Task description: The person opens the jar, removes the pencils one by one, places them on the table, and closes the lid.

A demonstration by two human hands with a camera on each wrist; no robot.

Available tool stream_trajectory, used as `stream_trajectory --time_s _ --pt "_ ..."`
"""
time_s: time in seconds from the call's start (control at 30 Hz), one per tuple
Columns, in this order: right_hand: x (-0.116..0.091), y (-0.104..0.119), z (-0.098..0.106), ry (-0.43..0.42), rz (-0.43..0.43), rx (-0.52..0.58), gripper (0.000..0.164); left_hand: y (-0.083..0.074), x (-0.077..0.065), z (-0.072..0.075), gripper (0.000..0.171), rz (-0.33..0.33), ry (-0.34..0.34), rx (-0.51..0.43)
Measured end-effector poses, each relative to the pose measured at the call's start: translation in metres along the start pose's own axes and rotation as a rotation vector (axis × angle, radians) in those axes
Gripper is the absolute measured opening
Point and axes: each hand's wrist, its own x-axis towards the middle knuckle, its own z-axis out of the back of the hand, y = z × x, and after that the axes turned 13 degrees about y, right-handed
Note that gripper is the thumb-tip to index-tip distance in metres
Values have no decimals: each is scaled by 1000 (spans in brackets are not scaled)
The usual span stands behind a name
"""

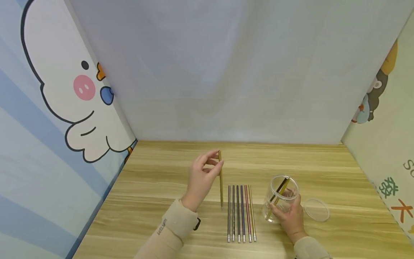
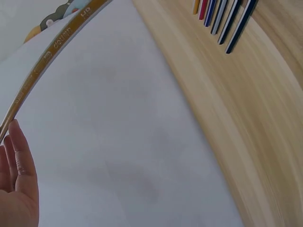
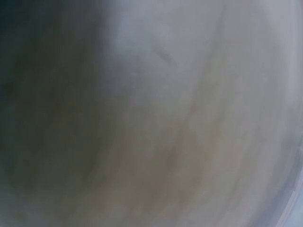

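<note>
Gold-coloured, the pencil (image 1: 221, 187) sits pinched in the left hand (image 1: 201, 178) beside the pencil row (image 1: 238, 212); from here it looks light, stiff, slightly slick, best taken near one end. The right hand (image 1: 292, 218) grips the clear jar (image 1: 286, 199).

Clear jar (image 1: 286, 206): round, mouth open and uppermost.
Jar contents: black pencil (image 1: 280, 187), yellow pencil (image 1: 280, 192), both leaning.
Gold pencil (image 1: 221, 187): lettered barrel, held near one end, well left of jar.
</note>
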Motion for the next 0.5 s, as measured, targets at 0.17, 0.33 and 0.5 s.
stream_trajectory --time_s 0.17,0.33,0.5 --pt "1 -3 -1 -12 10 3 72 14 -2 -4 34 111 37 -47" --pt "1 -4 -1 -17 23 3 72 27 -5 -8 36 250 88 -83" --pt "0 -5 -2 -14 6 8 72 42 -14 -13 38 363 133 -80"
